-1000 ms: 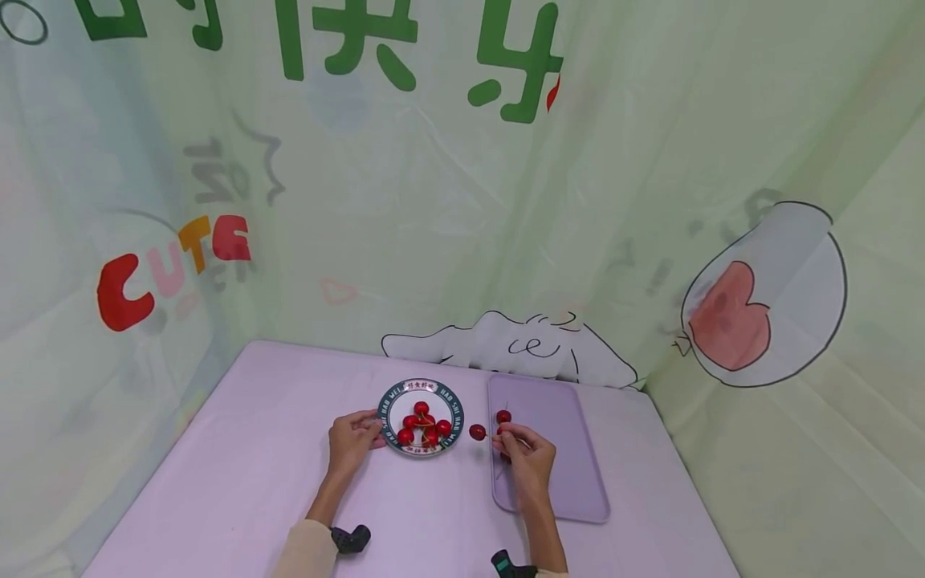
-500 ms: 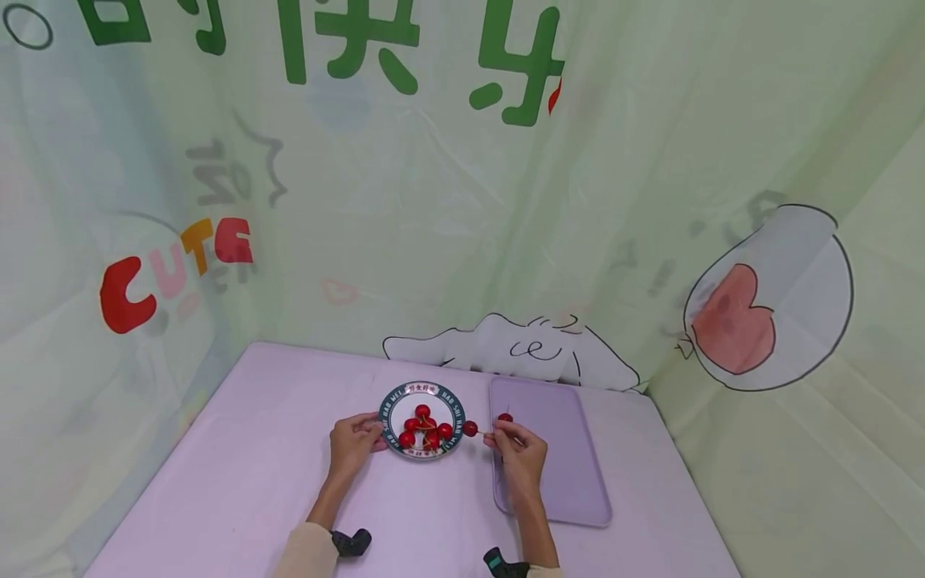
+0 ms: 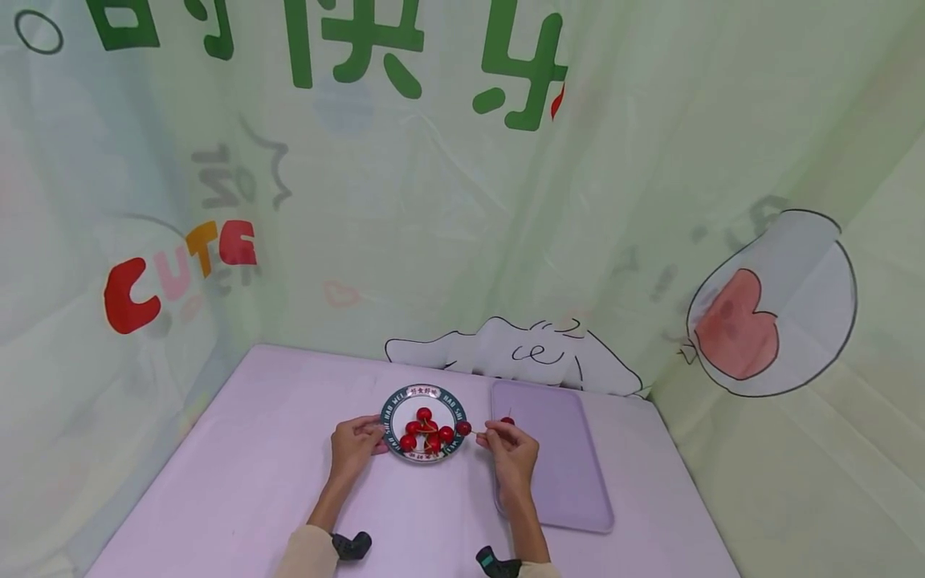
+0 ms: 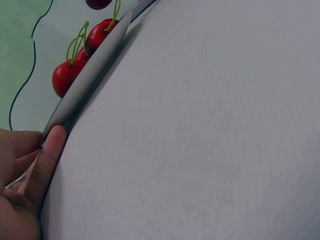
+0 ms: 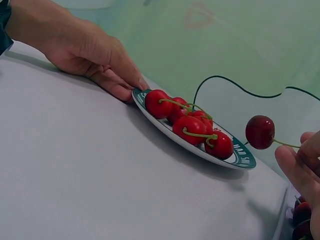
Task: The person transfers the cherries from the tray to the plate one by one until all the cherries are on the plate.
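Low centre of the head view: our left hand rests on the table, fingertips pressing the near-left rim of the plate, apparently to steady it; the fingers lie fairly straight and grip nothing.

Our right hand pinches the stem of a single cherry, which hangs in the air just off the plate's right rim, above the table and touching nothing. Holding it by the stem keeps the fruit clear of the fingers.

On the plate lies a heap of cherries, stems tangled; its right part shows bare room.

Right of the plate, just beside it, lies a lilac tray with one cherry more at its upper left. The table in the lower left of the frame lies open.
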Motion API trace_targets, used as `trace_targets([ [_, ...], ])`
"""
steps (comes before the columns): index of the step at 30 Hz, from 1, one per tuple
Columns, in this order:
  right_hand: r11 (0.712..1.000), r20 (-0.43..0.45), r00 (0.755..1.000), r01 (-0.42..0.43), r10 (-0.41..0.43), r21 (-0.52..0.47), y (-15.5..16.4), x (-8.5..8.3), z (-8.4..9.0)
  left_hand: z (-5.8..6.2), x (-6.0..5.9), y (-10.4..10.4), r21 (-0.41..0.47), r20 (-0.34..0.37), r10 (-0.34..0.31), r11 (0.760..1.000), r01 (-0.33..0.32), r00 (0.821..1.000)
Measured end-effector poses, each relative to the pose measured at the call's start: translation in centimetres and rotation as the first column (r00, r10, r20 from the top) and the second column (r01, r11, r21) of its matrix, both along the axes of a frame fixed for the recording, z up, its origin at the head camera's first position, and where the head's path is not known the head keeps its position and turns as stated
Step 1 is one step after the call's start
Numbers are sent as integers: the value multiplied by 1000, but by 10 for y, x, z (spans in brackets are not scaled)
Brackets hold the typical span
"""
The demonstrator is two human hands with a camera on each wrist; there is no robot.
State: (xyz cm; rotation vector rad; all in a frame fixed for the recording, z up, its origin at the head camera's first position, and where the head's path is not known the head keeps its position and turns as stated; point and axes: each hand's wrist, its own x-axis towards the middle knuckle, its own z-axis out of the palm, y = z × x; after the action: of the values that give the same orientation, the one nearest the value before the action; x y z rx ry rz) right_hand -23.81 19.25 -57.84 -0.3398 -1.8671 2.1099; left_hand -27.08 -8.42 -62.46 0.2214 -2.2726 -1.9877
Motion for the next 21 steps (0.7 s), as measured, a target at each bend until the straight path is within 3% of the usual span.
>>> trace_targets([
  [6, 1000, -6, 1000, 1, -1, 6, 2, -10, -17, -1, -1, 2, -10, 17, 9, 1000, -9, 1000],
  [17, 999, -43, 999, 18, -19, -33, -3, -18, -18, 2, 4, 2, 35, -31, -15, 999, 16, 999],
  [21, 1000, -61, 998, 18, -19, -21, -5, -23, -20, 1, 1, 2, 30, -50, -13, 999, 15, 999],
])
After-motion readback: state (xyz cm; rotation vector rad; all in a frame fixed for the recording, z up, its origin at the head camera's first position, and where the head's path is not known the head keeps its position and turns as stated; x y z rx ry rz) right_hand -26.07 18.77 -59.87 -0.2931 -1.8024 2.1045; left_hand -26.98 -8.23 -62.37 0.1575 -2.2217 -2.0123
